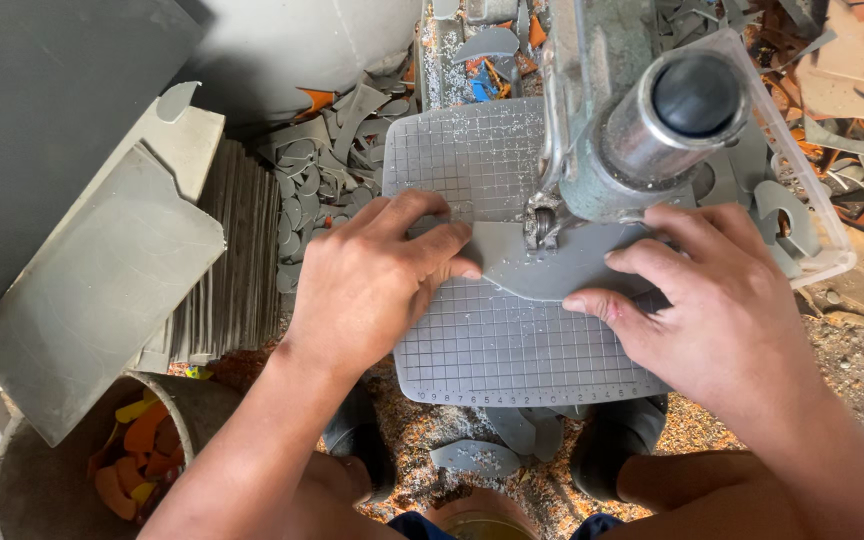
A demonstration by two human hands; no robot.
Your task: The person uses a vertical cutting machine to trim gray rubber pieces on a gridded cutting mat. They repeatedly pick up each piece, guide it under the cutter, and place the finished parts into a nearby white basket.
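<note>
Overhead, a green cutting machine [612,110] with a round metal housing and a black cap, standing over a grey gridded table [512,340]. At left, a thick stack of grey sheets [232,260] on edge, with one loose grey sheet [102,290] leaning across its front. Below that, a round bucket [22,480] holding orange and yellow scraps. Around the machine, heaps of grey offcuts [322,170] to the left and grey and orange offcuts [832,90] to the right, sawdust beneath the table. On the gridded table, a flat grey piece [552,265] with a curved near edge, lying directly under the machine's small metal foot [540,225]. Left hand [372,280] spread flat, palm down, fingers [442,245] released and pressing on the left end of the grey piece, not clenched around anything. Right hand [722,300] likewise flat, fingers [612,300] extended and pressing on the right end of the piece, just beside the machine's base. Between the knees, below the table's near edge, a few more curved grey cut shapes [477,455] on the sawdust.
</note>
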